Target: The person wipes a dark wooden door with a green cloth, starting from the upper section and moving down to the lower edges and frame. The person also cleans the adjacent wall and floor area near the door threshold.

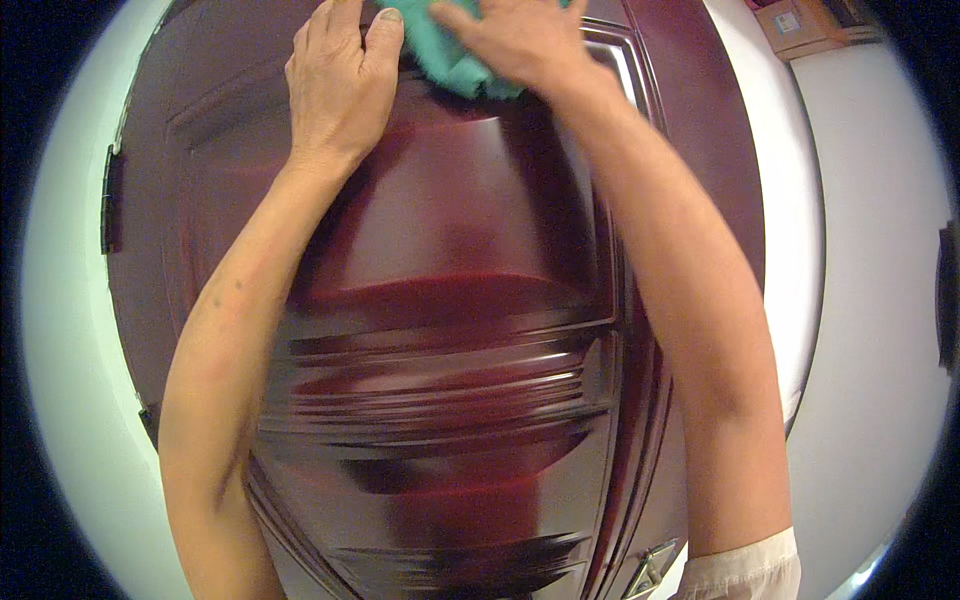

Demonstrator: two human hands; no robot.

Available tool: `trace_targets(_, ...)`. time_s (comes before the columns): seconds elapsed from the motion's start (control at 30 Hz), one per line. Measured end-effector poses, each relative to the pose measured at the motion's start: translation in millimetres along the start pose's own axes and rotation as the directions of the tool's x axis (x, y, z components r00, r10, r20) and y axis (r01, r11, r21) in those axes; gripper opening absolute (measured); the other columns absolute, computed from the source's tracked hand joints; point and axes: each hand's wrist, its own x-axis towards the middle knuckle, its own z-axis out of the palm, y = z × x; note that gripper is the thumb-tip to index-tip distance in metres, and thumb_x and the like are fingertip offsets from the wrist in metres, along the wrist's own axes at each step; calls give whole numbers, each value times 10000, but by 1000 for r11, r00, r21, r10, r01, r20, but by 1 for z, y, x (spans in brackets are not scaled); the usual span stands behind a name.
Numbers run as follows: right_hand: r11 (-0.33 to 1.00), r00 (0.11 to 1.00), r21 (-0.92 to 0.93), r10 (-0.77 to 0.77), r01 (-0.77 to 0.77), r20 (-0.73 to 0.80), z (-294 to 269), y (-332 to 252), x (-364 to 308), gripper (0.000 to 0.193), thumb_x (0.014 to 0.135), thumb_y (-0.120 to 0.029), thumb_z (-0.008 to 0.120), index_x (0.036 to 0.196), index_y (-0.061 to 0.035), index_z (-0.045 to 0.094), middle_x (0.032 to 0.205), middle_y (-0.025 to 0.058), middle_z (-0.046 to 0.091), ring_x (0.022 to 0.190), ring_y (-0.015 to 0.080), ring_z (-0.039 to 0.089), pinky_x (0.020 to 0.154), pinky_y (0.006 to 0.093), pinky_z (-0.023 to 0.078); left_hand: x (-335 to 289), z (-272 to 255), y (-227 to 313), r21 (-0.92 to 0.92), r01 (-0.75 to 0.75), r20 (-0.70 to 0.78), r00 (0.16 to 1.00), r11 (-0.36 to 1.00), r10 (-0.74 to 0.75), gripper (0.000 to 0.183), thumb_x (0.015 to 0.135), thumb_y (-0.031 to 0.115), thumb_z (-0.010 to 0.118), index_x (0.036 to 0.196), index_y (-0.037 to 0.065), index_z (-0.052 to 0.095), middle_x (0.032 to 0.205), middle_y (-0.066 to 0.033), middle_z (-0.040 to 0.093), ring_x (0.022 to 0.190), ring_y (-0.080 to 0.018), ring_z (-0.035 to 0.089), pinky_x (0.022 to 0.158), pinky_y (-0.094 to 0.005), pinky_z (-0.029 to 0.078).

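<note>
A glossy dark red panelled door [450,220] fills the middle of the head view. At its upper part my right hand [525,45] presses a green cloth [460,65] against the surface, holding it there with the thumb spread to the left. The other fingertips of this hand run out of the top of the picture, and the hand is slightly blurred. My left hand [345,85] lies flat on the door just left of the cloth, its fingers pointing up and its thumb close to the cloth's edge. I see nothing held in it.
Pale walls stand on both sides, with a white door frame [785,200] along the right. A metal door handle [650,572] shows at the lower right. Dark hinges [112,200] sit on the left edge. A cardboard box [795,28] is at the upper right.
</note>
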Motion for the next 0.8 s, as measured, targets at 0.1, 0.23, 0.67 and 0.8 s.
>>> trace_targets(0.1, 977, 982, -111, 184, -180, 28, -9, 44, 12, 693, 964, -595, 251, 1514, -175, 208, 1543, 180, 240, 1414, 388, 236, 1140, 621, 55, -6, 6, -28, 72, -9, 196, 981, 997, -6, 522, 947, 415, 403, 1377, 130, 485, 1453, -202, 408, 1335, -405, 376, 1121, -509, 217)
trace_targets(0.23, 902, 909, -153, 414, -404, 40, -20, 133, 4, 745, 942, -640, 283, 1520, -182, 178, 1542, 185, 235, 1379, 444, 273, 1129, 615, 110, -19, 13, -30, 193, -81, 234, 972, 978, 34, 521, 944, 379, 415, 1351, 66, 504, 1424, -236, 426, 1375, -389, 317, 1135, -496, 212)
trace_targets(0.67, 992, 965, -95, 61, -88, -256, -34, 217, -131, 581, 965, -385, 418, 1340, 59, 402, 1260, 318, 484, 1088, 487, 507, 926, 525, 425, -31, 34, 33, 98, -59, 227, 973, 993, 35, 478, 955, 356, 475, 1324, 59, 530, 1452, -225, 395, 1409, -350, 273, 1150, -416, 225)
trace_targets(0.8, 987, 980, -158, -1, -31, -198, -34, 208, -206, 681, 942, -427, 467, 1438, 17, 325, 1520, 241, 255, 1426, 409, 178, 1157, 510, 154, -37, 38, 45, 75, -32, 221, 975, 997, 15, 483, 953, 364, 479, 1342, 80, 520, 1461, -217, 387, 1412, -352, 268, 1150, -416, 227)
